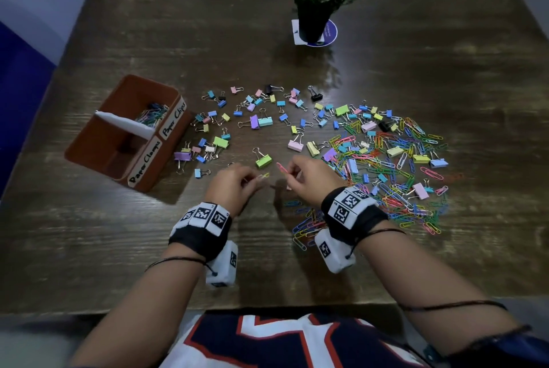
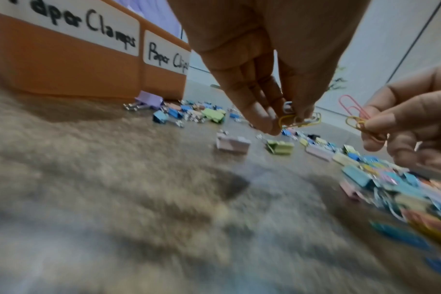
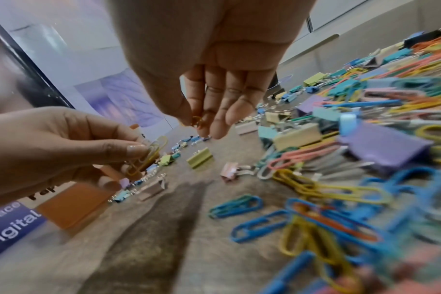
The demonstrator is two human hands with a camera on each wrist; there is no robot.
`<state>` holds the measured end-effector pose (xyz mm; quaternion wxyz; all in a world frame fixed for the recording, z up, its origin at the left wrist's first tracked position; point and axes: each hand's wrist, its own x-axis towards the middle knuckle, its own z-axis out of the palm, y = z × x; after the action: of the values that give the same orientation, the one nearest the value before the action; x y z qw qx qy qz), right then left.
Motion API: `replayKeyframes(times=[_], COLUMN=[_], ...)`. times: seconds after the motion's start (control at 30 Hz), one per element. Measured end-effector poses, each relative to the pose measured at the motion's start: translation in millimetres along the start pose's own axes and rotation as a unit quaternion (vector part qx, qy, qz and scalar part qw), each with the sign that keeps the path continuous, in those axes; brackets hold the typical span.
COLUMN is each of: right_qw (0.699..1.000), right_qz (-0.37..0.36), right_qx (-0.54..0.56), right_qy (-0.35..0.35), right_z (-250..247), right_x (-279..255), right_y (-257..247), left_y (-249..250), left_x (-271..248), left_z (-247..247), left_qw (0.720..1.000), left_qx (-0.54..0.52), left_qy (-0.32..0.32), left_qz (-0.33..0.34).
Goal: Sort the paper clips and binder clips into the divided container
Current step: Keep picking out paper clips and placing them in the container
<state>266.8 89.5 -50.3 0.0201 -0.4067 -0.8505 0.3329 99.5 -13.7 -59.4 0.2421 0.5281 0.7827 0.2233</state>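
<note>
- The left hand [image 1: 234, 182] pinches a small bunch of yellow paper clips [image 2: 299, 120] between thumb and fingertips, held just above the table [image 1: 416, 85].
- The right hand [image 1: 309, 182] pinches a few more: a pink paper clip [image 1: 281, 167] sticks up from its fingers, and the left wrist view shows yellow and orange ones with it.
- The divided container [image 1: 89, 142] stands to the left of both hands. Its far compartment, labelled "Paper Clips", already holds a heap of clips. Nothing can be made out in the near one, labelled "Paper Clamps".
- Loose paper clips [image 1: 395, 165] lie thickest on the right, mixed with binder clips [image 1: 261, 121] that spread in an arc towards the container.
- Handling, as a judgement: the paper clips are very light, thin coated wire, springy rather than stiff. They hook into one another, so a pinch on one may drag others along. A fingertip pinch across the loops should hold; lying flat, they probably need a nail under one end, or sliding together first.
- The binder clips look heavier and rigid, with folded bodies and loose wire handles. Taking the body by its two flat sides seems surest; taken by a handle, it would swing.
- Nothing here is fragile, so dropping clips in from just above the right compartment should do.
</note>
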Motion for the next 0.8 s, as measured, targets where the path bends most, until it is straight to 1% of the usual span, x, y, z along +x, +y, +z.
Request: replayKeyframes(times=[0.13,0.23,0.3,0.37,0.43,0.5,0.63,0.7,0.8], right_qw=[0.998,0.996,0.995,0.994,0.994,0.995,0.994,0.993,0.991], right_qz=[-0.032,-0.047,-0.043,-0.033,-0.026,-0.023,-0.008,-0.001,0.007], right_qx=[0.054,0.069,0.085,0.098,0.102,0.098,0.104,0.114,0.133], right_qy=[0.023,0.026,0.031,0.031,0.029,0.027,0.02,0.02,0.028], right_z=[3,8,12,15,18,20,21,21,23], right_x=[15,26,32,37,41,44,48,51,54], right_y=[-26,-41,-48,-54,-58,-60,-60,-58,-56], left_y=[-12,-22,-28,-37,-49,-59,-73,-75,-76], left_x=[6,7,8,12,23,39,73,80,71], left_z=[-39,-75,-100,-122,-139,-151,-164,-169,-177], left_qw=[0.998,0.988,0.976,0.966,0.96,0.958,0.957,0.96,0.964], left_qx=[-0.005,-0.002,-0.009,0.0,0.022,0.02,0.052,0.043,0.042], left_qy=[0.066,0.148,0.203,0.23,0.239,0.234,0.184,0.165,0.185], left_qz=[-0.021,-0.043,-0.076,-0.116,-0.142,-0.162,-0.217,-0.221,-0.188])
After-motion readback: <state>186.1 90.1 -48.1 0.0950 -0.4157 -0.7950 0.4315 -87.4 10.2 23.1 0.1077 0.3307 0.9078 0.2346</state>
